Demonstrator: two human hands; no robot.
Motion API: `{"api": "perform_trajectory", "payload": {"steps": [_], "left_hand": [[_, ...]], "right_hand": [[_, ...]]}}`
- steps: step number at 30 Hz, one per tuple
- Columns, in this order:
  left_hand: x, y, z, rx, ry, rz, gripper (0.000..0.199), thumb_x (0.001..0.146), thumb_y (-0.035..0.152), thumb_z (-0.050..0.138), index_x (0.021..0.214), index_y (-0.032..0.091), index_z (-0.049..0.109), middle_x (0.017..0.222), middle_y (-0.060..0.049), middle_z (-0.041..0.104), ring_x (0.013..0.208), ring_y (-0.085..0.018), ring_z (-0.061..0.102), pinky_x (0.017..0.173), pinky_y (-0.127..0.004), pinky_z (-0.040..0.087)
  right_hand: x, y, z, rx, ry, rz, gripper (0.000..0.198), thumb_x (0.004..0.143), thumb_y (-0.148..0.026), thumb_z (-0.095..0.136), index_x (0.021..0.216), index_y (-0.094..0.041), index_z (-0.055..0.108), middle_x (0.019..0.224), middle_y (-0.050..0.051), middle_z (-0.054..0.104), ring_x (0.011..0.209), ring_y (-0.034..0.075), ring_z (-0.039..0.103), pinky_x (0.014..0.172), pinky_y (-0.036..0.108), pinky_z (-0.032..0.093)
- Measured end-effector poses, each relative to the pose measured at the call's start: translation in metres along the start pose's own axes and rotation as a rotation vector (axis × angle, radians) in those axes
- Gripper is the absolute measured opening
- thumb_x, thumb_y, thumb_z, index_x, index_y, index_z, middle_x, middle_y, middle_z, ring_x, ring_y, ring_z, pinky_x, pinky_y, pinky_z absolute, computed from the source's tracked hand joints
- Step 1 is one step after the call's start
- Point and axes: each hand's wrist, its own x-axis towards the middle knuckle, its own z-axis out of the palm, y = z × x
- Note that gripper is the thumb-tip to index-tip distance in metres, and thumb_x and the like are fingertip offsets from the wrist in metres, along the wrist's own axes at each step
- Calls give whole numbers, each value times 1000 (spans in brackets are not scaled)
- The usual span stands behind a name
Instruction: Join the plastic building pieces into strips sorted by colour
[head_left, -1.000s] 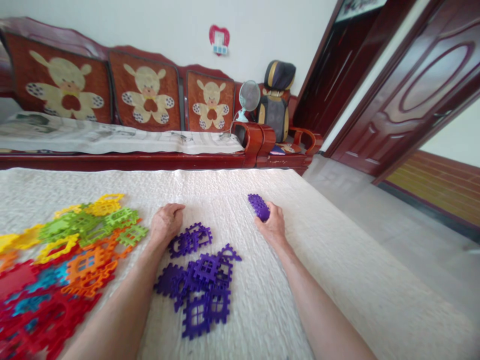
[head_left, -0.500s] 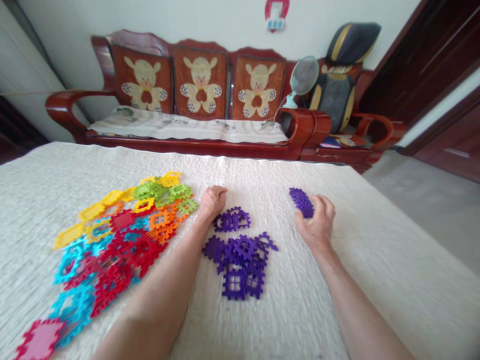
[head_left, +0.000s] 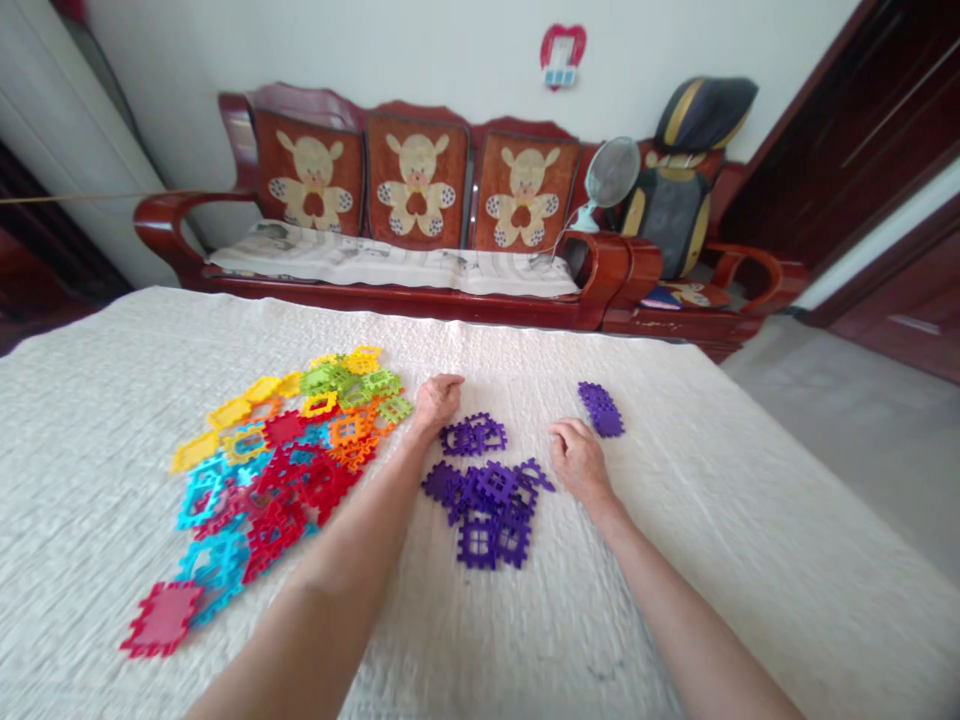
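My left hand rests on the cloth with its fingers curled closed, just above a small group of purple interlocking plastic tiles. Nothing shows in it. My right hand is closed too, its fingers bent inward and no tile visible in them. It lies to the right of a larger purple pile, whose pieces include window-frame shapes and a solid square. Beyond my right hand, apart from it, a short row of purple tiles lies on the cloth.
Left of my left arm spreads a heap of red tiles, blue tiles, yellow tiles, green tiles and orange tiles. A pale textured cloth covers the table. Behind it stand a wooden sofa and a small fan.
My right hand has let go of the purple row at the right and moved left towards the larger purple pile, its fingers now curled. My left hand stays in place. The view has shifted slightly.
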Motion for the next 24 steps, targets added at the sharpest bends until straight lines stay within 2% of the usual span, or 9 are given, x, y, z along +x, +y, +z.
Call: {"api": "perform_trajectory", "payload": {"steps": [5,9,15,18,21,24], "left_hand": [[-14,12,-19,12,-91,3,35,84,10,53,107,22,75,108,-2,76,102,-15,69,98,-23,49],[-45,19,-43,55,-123,-3,33,85,11,51,106,19,75,104,-4,77,95,-17,71,92,-25,53],[-100,16,-62,129,-92,-8,38,83,7,51,114,17,71,117,-10,72,110,-21,67,100,-29,48],[-117,13,-64,148,-60,-20,42,82,4,48,118,10,68,122,-16,69,114,-24,65,102,-34,47],[-131,10,-63,150,-45,-8,40,81,5,47,115,11,68,120,-15,70,113,-24,64,103,-37,47],[-145,9,-62,140,-37,42,39,82,7,46,113,13,68,118,-12,70,115,-22,63,104,-36,46]], "right_hand": [[1,-3,0,-22,-51,66,24,81,-11,44,86,-17,66,93,10,66,93,21,60,89,34,47],[3,-8,-2,-60,-129,142,26,81,-11,44,88,-16,68,96,10,67,96,21,59,92,33,45],[11,-29,-13,-72,-250,212,33,73,-3,47,93,-13,71,99,12,69,95,20,61,91,30,44],[15,-41,-22,-71,-350,258,27,70,-4,53,84,-16,72,91,9,72,88,19,64,84,27,46],[11,-54,-32,-62,-408,313,19,76,-10,56,81,-19,72,88,8,73,86,20,66,82,27,46],[-4,-70,-38,-39,-402,367,24,87,-19,49,97,-20,71,99,8,73,95,19,66,87,28,46]]}}
